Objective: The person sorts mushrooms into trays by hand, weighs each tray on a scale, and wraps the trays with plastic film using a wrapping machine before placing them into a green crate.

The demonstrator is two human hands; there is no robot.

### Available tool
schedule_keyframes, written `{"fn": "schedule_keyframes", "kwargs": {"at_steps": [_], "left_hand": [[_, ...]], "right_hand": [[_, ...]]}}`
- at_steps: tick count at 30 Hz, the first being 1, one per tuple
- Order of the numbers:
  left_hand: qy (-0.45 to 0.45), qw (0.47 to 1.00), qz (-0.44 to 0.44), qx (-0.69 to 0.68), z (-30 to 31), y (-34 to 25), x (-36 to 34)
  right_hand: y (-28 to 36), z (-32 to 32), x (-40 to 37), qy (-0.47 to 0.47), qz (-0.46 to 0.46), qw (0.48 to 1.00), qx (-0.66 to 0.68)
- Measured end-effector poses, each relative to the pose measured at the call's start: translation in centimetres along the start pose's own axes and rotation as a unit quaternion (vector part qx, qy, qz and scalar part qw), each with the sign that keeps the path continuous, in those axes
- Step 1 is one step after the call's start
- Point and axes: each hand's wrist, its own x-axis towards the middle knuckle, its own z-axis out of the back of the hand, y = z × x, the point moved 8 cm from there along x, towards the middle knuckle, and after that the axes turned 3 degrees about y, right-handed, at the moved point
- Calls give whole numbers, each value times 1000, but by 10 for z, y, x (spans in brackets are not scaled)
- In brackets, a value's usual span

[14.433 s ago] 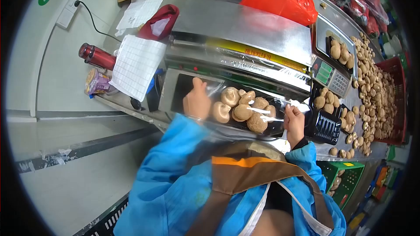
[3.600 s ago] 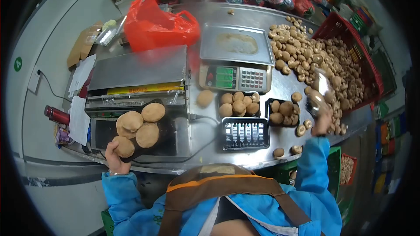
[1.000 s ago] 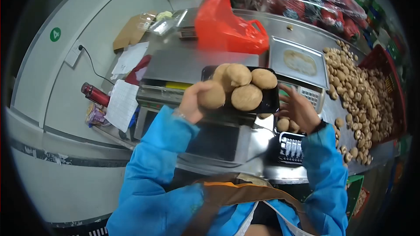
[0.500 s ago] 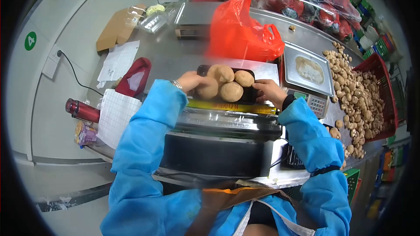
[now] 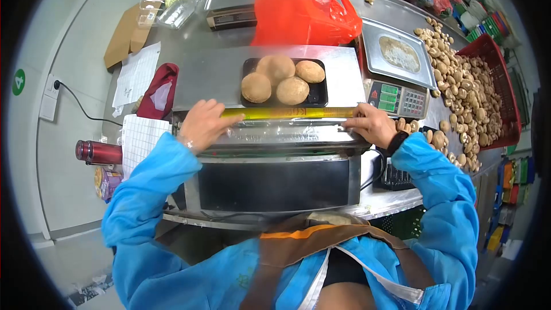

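Observation:
Several round brown mushrooms (image 5: 293, 90) sit in a black tray (image 5: 321, 101) on the metal plate of a wrapping machine. In front of the tray runs a yellow strip with red print (image 5: 275, 113), and clear plastic film (image 5: 281, 132) lies over the roller area just below it. My left hand (image 5: 204, 125) is at the strip's left end, thumb stretched along it and fingers apart from the thumb. At the right end, my right hand (image 5: 372, 125) has thumb and fingers pinched at the film's edge. Neither hand touches the tray.
Behind the tray stands a red plastic bag (image 5: 304, 11). To the right are a weighing scale (image 5: 399, 54), loose mushrooms (image 5: 453, 89) and a red crate (image 5: 488, 60). A red flask (image 5: 99, 152), papers (image 5: 140, 140) and a red cloth (image 5: 160, 89) lie left.
Both hands have let go of the mushrooms and tray and come back toward me, to the two ends of the yellow strip. The camera view has shifted a little.

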Motion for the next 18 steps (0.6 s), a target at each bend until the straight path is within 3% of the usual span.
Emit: {"fn": "schedule_keyframes", "kwargs": {"at_steps": [2, 3, 4, 5, 6, 7, 8, 10, 11, 12, 13, 14, 15, 16, 17, 18], "left_hand": [[-21, 1000, 19, -11, -12, 4, -2], [-14, 998, 56, -40, -16, 11, -10], [-5, 993, 93, -67, -19, 17, -18], [49, 957, 197, -207, -23, 25, -33], [47, 957, 200, -204, -7, 25, -44], [77, 863, 222, -448, -3, 24, -60], [98, 709, 227, -660, 5, 18, -71], [-17, 625, 194, -756, 54, 29, -77], [-105, 591, 155, -785, 77, 38, -64], [-193, 552, 112, -803, 98, 51, -41], [-271, 516, 154, -798, 96, 73, -17], [-348, 475, 191, -785, 86, 98, 4], [-357, 546, 196, -732, 62, 123, 29], [-365, 612, 198, -673, 27, 145, 50], [-276, 779, 279, -489, -6, 153, 69], [-273, 806, 320, -417, -46, 150, 83]], "right_hand": [[-4, -3, -2, -43, -43, 995, 79], [-14, -6, -8, -26, -108, 977, 183], [-21, -7, -17, -9, -173, 943, 285], [-24, -8, -30, 13, -217, 900, 377], [-5, 9, -32, 55, -246, 877, 409], [9, 25, -36, 57, -166, 847, 501], [22, 51, -37, 44, -180, 806, 562], [28, 110, -15, -16, -113, 817, 565], [22, 125, 12, -45, -4, 801, 597], [11, 135, 36, -128, -80, 781, 606], [9, 140, 66, -204, -78, 763, 608], [-14, 127, 100, -186, -12, 794, 578], [-45, 105, 126, -154, -71, 899, 403], [-67, 74, 141, -149, -82, 939, 298], [-82, 43, 150, -132, -11, 983, 123], [-60, 21, 154, -84, 71, 992, -69]]}}
